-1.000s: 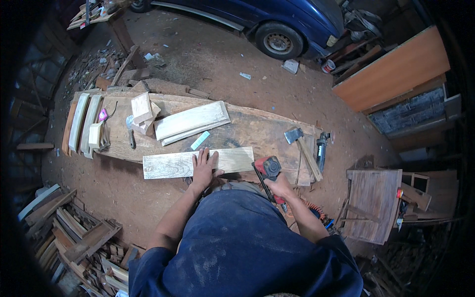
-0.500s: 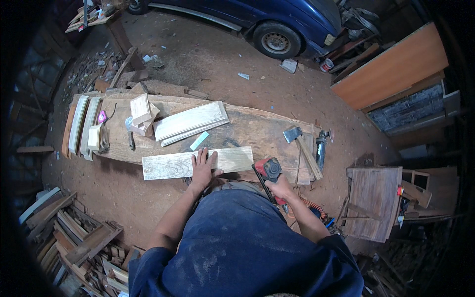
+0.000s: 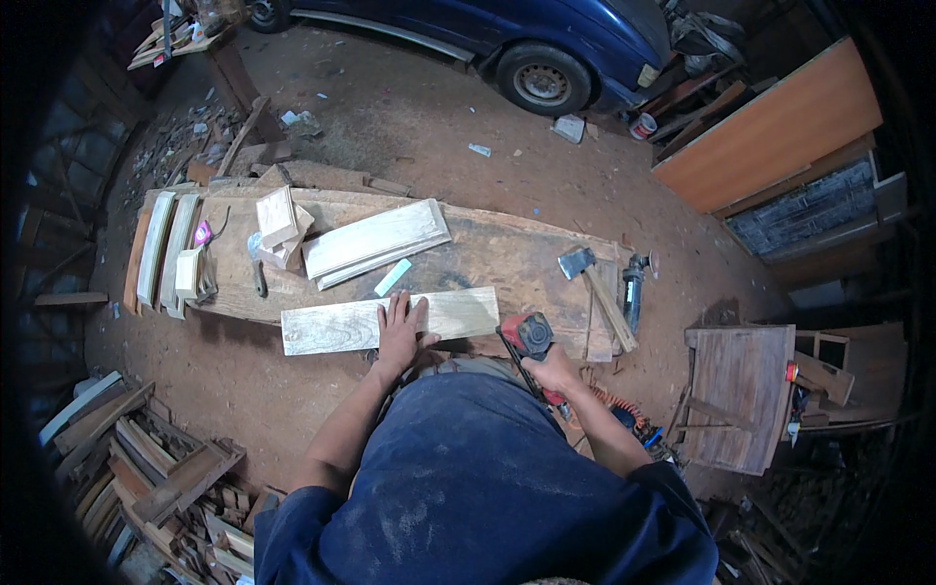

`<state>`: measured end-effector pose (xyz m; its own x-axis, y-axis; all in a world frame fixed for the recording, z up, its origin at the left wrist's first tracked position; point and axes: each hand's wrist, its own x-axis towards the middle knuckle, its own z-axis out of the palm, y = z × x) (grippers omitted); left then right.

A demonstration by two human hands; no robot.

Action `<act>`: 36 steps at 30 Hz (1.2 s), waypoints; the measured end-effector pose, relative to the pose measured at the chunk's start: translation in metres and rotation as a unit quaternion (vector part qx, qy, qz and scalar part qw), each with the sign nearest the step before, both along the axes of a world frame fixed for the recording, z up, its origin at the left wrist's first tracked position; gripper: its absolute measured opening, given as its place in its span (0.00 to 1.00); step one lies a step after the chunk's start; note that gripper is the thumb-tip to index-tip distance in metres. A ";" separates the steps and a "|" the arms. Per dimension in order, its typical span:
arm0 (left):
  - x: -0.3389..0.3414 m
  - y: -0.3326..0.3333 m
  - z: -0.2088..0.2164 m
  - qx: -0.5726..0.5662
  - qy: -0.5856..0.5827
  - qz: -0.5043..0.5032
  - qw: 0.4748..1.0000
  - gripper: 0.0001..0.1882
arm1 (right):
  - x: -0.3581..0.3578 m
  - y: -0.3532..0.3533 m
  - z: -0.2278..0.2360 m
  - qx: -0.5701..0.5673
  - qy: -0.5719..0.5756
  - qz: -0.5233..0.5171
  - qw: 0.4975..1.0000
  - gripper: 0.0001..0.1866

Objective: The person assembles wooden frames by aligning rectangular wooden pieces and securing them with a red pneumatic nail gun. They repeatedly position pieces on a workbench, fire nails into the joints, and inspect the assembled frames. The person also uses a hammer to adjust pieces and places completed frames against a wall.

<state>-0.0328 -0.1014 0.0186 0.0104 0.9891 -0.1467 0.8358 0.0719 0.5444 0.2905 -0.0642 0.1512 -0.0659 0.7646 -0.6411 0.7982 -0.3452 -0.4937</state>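
My left hand (image 3: 399,330) lies with fingers spread on top of a pale wooden board (image 3: 331,325) along the bench's near edge. At the board's right end, my right hand (image 3: 554,370) is wrapped round the handle of a red and black nail gun (image 3: 528,334). The gun's nose is close to the board's end; whether it touches, I cannot tell. An orange coiled air hose (image 3: 616,406) shows by my right forearm. Just beyond my left fingers lies a small light-green strip (image 3: 393,278). Behind it rest stacked pale boards (image 3: 378,241).
A hatchet (image 3: 577,263) and an angle grinder (image 3: 634,285) lie at the right of the wooden bench (image 3: 507,249). Wood blocks (image 3: 280,219), a putty knife (image 3: 258,277) and a pink tape measure (image 3: 202,232) are leftward. Scrap wood (image 3: 166,458) is piled lower left; a blue vehicle (image 3: 546,39) stands beyond.
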 end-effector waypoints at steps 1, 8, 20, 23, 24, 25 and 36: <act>0.000 0.000 0.001 -0.008 0.007 -0.001 1.000 0.47 | -0.002 0.000 0.003 -0.010 0.001 0.000 1.000 0.25; 0.019 0.003 0.030 -0.004 0.152 -0.067 0.986 0.52 | 0.008 -0.002 0.004 0.013 0.000 -0.046 0.999 0.20; -0.011 0.071 0.018 -0.068 0.235 -0.269 0.932 0.17 | 0.067 -0.030 -0.017 0.102 0.102 -0.203 0.968 0.10; -0.010 0.086 0.001 -0.101 0.254 -0.263 0.925 0.12 | 0.074 -0.037 -0.018 0.089 0.117 -0.244 0.959 0.07; -0.006 0.094 0.001 -0.136 0.258 -0.264 0.919 0.12 | 0.077 -0.040 -0.018 0.063 0.119 -0.266 0.954 0.06; -0.005 0.102 0.002 -0.171 0.256 -0.257 0.916 0.13 | 0.079 -0.042 -0.018 0.055 0.127 -0.284 0.949 0.06; 0.017 -0.019 -0.048 -0.113 0.069 -0.101 0.986 0.33 | 0.095 -0.082 -0.028 0.013 0.129 -0.324 0.937 0.07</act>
<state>-0.0159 -0.1201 -0.0292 0.1676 0.9106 -0.3778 0.9106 0.0038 0.4133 0.3857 -0.1465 0.1236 0.2672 0.7132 -0.6480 0.2782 -0.7009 -0.6567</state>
